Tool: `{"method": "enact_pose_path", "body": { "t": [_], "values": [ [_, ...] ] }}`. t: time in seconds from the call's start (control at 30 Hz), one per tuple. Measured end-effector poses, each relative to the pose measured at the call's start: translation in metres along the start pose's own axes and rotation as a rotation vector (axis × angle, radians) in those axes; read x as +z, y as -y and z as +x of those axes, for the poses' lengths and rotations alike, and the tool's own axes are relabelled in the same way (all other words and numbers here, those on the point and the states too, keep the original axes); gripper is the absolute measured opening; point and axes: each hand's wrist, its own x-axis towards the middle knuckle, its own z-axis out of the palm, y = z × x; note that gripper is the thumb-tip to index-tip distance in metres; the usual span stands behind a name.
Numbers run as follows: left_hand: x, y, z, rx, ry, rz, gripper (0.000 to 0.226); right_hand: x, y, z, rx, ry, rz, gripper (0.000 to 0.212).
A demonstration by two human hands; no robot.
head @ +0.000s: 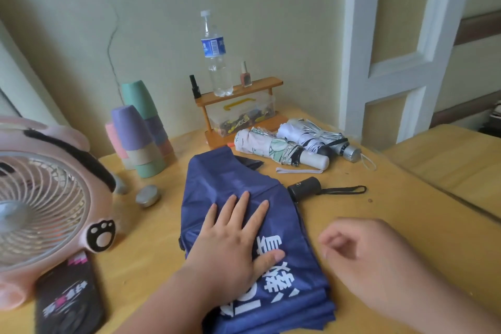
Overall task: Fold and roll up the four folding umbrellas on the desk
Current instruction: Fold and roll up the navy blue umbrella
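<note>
Background clutter on my feed

I've got a pink fan [46, 206] at 9 o'clock, a black packet [69, 295] at 7, stacked pastel cups [141, 133] at 10, and at 12 a wooden rack [257, 86] holding a water bottle [215, 59] and nail polish [246, 76], with a clear box [241, 114] underneath.

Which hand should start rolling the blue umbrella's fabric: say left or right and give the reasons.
Right, probably. The right hand hovers free, fingers loosely curled, beside the right edge of the blue umbrella. The left hand lies flat on the fabric, pinning it.
</note>
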Motion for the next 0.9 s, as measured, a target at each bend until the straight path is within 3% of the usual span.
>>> {"method": "enact_pose_path", "body": {
  "t": [0.13, 0.27, 0.37, 0.5, 0.57, 0.63, 0.73, 0.8, 0.9],
  "values": [
    [0.0, -0.002, -0.003, 0.026, 0.038, 0.009, 0.089, -0.012, 0.043, 0.032, -0.259, -0.128, -0.233, 0.009],
    [0.004, -0.002, -0.003, 0.055, 0.002, -0.018, 0.096, 0.023, 0.086, 0.086, -0.428, -0.082, -0.291, 0.038],
    [0.001, -0.004, -0.004, 0.048, 0.021, -0.035, 0.098, 0.054, 0.083, 0.143, -0.28, 0.017, -0.238, 0.045],
    [0.0, -0.005, -0.006, 0.015, 0.03, -0.097, 0.107, 0.063, 0.072, 0.212, 0.108, 0.023, 0.038, 0.041],
    [0.002, -0.004, -0.006, -0.005, 0.023, -0.127, 0.114, 0.064, 0.077, 0.225, 0.301, 0.136, 0.285, 0.043],
    [0.003, -0.003, -0.006, -0.008, 0.025, -0.126, 0.118, 0.064, 0.081, 0.227, 0.423, 0.303, 0.362, 0.048],
    [0.004, -0.002, -0.004, -0.007, 0.036, -0.117, 0.121, 0.064, 0.086, 0.232, 0.433, 0.438, 0.459, 0.054],
    [0.005, -0.002, -0.004, -0.008, 0.039, -0.108, 0.121, 0.06, 0.092, 0.239, 0.399, 0.474, 0.603, 0.046],
    [0.007, -0.003, -0.002, 0.004, 0.037, -0.1, 0.125, 0.05, 0.105, 0.244, 0.377, 0.586, 0.611, 0.044]
  ]
}}
